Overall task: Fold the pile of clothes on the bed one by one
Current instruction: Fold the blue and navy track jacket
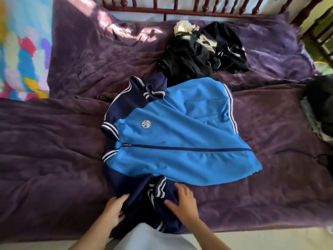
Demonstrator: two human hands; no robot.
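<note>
While left hand (115, 208) and right hand (183, 201) rest flat, fingers spread, on its navy sleeve (144, 204), item 1, blue jacket (180, 132), lies just beyond them (black pile (201, 53) farther off): sleeve-fold stage; next likely folding sleeve onto body.

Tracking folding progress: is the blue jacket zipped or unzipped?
Zipped: the blue jacket lies front up, its zipper closed along the whole front.
</note>
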